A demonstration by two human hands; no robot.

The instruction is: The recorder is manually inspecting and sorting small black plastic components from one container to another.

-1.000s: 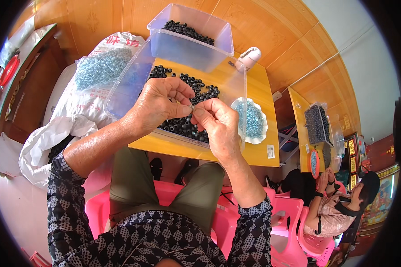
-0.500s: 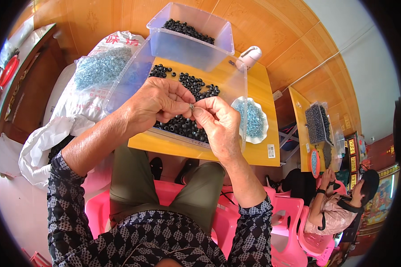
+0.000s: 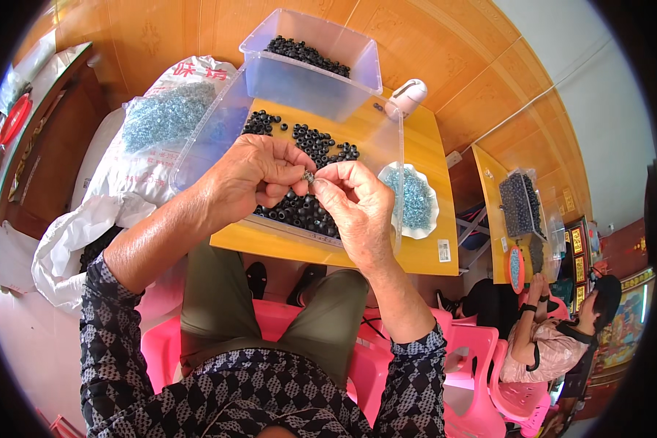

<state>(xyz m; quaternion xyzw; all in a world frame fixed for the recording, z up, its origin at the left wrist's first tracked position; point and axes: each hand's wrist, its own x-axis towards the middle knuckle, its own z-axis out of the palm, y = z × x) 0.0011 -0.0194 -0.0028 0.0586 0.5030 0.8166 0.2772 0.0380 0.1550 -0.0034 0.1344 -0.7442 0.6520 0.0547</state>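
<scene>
Both hands meet above a clear plastic bin (image 3: 233, 80) with many round black parts (image 3: 303, 210) that have holes in them. My left hand (image 3: 264, 171) pinches one side of a small greyish, metallic-looking piece (image 3: 309, 177). From the other side, the thumb and forefinger of my right hand (image 3: 354, 201) grip the same piece. Its exact kind is too small to make out. To the right of my right hand stands a white scalloped dish (image 3: 432, 198) heaped with small clear bluish pieces (image 3: 414, 193).
Behind, a second clear tub (image 3: 310, 84) holds more black parts. A white device (image 3: 406, 98) stands on the yellow table (image 3: 425, 255). At left, a white sack (image 3: 142, 168) bears a bag of bluish pieces (image 3: 166, 117). Another person (image 3: 544, 339) sits at a further table at right.
My hands have shifted slightly left with the small piece, more of which now shows between the fingertips. The other person's hands have moved a little.
</scene>
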